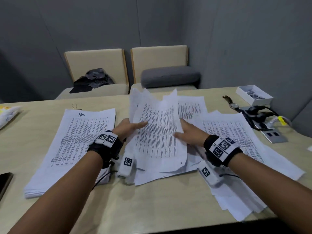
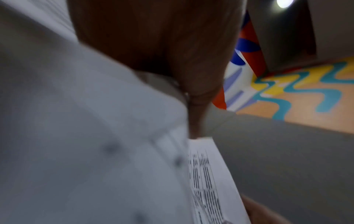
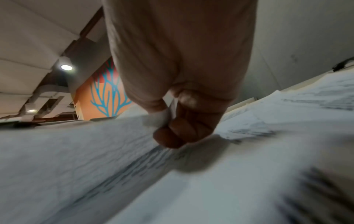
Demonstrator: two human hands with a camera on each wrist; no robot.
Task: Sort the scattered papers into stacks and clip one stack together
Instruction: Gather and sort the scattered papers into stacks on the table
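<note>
A bundle of printed sheets [image 1: 158, 130] is tilted up off the middle of the table, its far end curling. My left hand [image 1: 131, 127] grips its left edge, thumb on top and fingers underneath. My right hand [image 1: 184, 131] pinches the right edge. In the right wrist view its curled fingers [image 3: 184, 128] hold a sheet edge [image 3: 162, 119] over blurred papers. The left wrist view shows my left hand [image 2: 172, 60] against a printed sheet [image 2: 208, 181]. A neat stack [image 1: 79, 146] lies to the left, with a binder clip [image 1: 75, 106] behind it. Loose sheets [image 1: 236, 142] spread out on the right.
A white box of clips [image 1: 254, 94] sits at the back right, beside a wristwatch [image 1: 231, 103] and a socket block with cables [image 1: 265, 120]. A dark phone [image 1: 5, 183] lies at the left edge. Two beige seats [image 1: 128, 68] stand behind the table [image 1: 152, 208].
</note>
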